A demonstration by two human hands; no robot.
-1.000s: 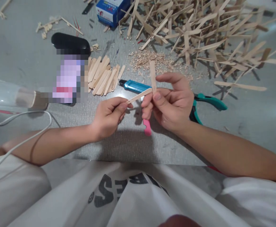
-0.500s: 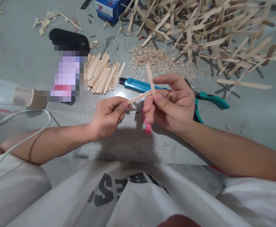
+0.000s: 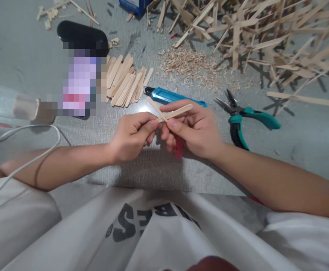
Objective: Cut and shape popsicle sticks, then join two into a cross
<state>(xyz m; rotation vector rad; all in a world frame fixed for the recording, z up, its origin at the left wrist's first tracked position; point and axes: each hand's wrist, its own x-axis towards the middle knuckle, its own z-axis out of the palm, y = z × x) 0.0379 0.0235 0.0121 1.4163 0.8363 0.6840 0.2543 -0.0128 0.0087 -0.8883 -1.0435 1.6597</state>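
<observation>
Two pale wooden craft sticks [image 3: 180, 111] cross each other between my hands above the table. The left end of one is pinched between thumb and fingers of my left hand [image 3: 133, 134]. My right hand [image 3: 194, 128] grips the pair near the crossing, thumb in front and fingers behind. Whether the sticks are joined there, I cannot tell. Just beyond the hands lies a blue utility knife [image 3: 167, 96]. Partly hidden under my right fingers is a pink object [image 3: 179, 147]. To the right, pliers with teal and black handles [image 3: 239, 113] rest with their jaws apart.
A stack of loose craft sticks [image 3: 127, 84] lies beyond my left hand, beside a blurred phone [image 3: 78, 84] and a black case [image 3: 81, 35]. Wood shavings [image 3: 189, 62] and a large heap of crossed sticks [image 3: 255, 34] spread behind. A white cable [image 3: 48, 152] passes over my left forearm.
My right hand has moved left and closer to my left hand, and the crossed sticks have turned. The pliers show more fully. The view has shifted slightly.
</observation>
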